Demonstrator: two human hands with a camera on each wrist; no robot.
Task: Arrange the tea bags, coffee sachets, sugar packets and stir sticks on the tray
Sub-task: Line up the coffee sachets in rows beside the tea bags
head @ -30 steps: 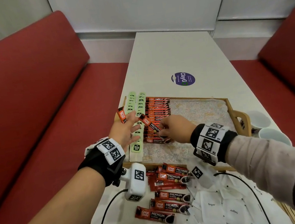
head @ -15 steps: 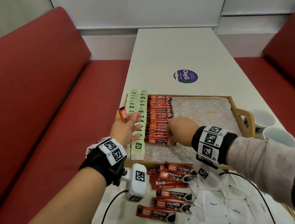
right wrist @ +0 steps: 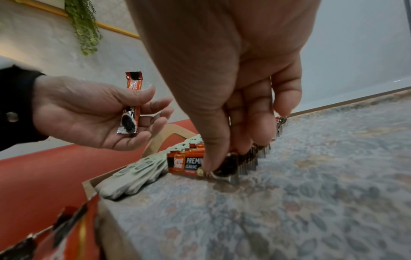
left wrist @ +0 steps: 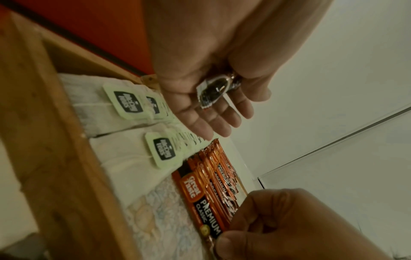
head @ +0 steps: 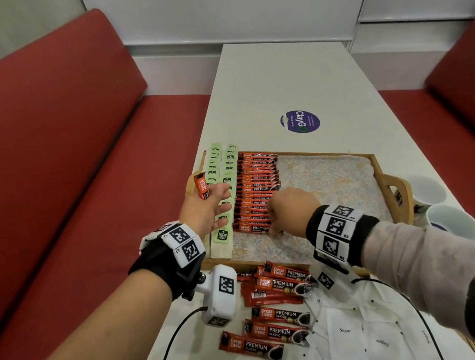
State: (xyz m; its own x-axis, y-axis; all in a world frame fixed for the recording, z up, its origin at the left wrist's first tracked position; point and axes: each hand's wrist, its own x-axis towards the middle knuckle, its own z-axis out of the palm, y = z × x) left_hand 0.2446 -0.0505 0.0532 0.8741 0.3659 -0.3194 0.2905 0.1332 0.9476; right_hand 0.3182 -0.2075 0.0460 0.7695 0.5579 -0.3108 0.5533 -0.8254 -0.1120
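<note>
A wooden tray [head: 327, 153] with a floral liner holds two rows of green-tagged tea bags [head: 229, 162] at its left and a packed row of red coffee sachets [head: 258, 183] beside them. My right hand [head: 289, 212] pinches the nearest coffee sachet [right wrist: 186, 163] at the front end of that row, fingertips down on its dark end. Palm up above the tea bags, my left hand [head: 203, 209] holds one coffee sachet [head: 201, 185] between thumb and fingers. Loose coffee sachets [head: 277, 317] and white sugar packets [head: 346, 332] lie on the table in front of the tray.
Two white cups [head: 426, 188] stand right of the tray's handle. A purple round sticker [head: 300, 121] marks the white table beyond the tray. Red benches flank the table on both sides. The tray's right half shows bare liner [head: 330, 179].
My right hand has carried a coffee sachet from beside my left hand down onto the near end of the row. The left hand has barely moved.
</note>
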